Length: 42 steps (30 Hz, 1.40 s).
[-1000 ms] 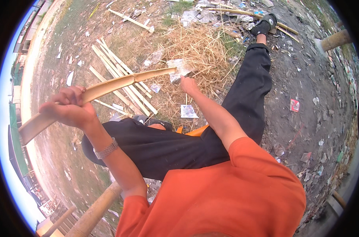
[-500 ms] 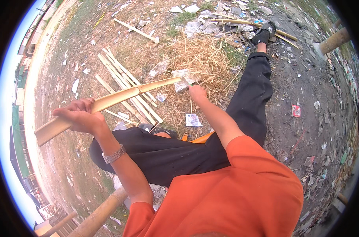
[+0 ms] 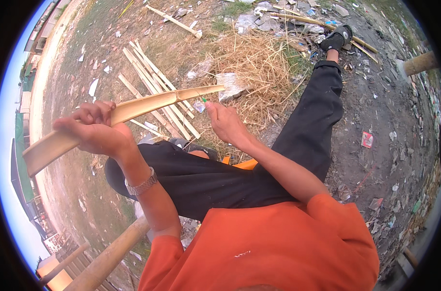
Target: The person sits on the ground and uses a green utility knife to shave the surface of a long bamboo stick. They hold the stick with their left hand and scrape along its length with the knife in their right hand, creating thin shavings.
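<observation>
A long split length of bamboo (image 3: 145,104), its hollow face up with one node, slants from the left up to a thin tip in the middle. My left hand (image 3: 97,127) is closed around its wide near part, palm up. My right hand (image 3: 226,122) is closed on a small knife (image 3: 204,100), of which a green bit shows past the fingers, just below the bamboo's thin end. Its blade is too small to make out clearly against the bamboo, and most of the handle is hidden in the fist.
Several split bamboo strips (image 3: 155,87) lie on the ground beyond the bamboo. A heap of straw-like shavings (image 3: 259,72) and a whitish block (image 3: 230,86) are ahead. Litter covers the dark soil at right. A bamboo pole (image 3: 109,252) stands at lower left.
My right hand with the knife has drawn back from the bamboo's tip, left and toward me. The bamboo and my left hand have shifted slightly left.
</observation>
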Each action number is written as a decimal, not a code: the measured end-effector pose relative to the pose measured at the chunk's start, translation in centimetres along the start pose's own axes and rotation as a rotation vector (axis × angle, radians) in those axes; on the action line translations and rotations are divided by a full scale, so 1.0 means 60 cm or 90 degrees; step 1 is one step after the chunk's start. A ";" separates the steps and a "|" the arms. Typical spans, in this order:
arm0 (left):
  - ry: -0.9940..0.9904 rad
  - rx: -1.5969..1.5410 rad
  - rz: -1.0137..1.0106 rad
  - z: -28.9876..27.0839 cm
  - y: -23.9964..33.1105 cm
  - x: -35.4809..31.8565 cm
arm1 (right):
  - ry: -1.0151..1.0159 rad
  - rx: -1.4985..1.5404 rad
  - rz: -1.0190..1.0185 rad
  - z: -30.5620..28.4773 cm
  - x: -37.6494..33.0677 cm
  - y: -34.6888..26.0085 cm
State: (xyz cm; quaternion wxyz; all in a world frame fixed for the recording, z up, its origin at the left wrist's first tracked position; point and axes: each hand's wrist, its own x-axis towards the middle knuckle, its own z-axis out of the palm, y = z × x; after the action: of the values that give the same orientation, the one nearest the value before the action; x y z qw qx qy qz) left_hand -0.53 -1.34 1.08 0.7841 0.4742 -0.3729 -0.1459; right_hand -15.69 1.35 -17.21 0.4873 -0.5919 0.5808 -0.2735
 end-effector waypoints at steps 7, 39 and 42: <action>-0.055 -0.032 0.005 0.001 0.004 -0.020 | -0.002 0.015 -0.012 0.020 -0.002 -0.010; -0.194 -0.151 -0.014 0.006 0.012 -0.026 | 0.049 -0.153 0.000 0.023 0.063 0.097; -0.203 -0.149 -0.013 -0.008 0.005 -0.017 | 0.035 -0.134 -0.025 0.002 0.060 0.058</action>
State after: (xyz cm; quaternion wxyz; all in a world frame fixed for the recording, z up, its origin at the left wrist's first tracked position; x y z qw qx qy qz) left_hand -0.90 -0.31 0.73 0.7634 0.3543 -0.4680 -0.2696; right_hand -16.41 -1.55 -21.24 0.4008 -0.6434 0.6079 -0.2363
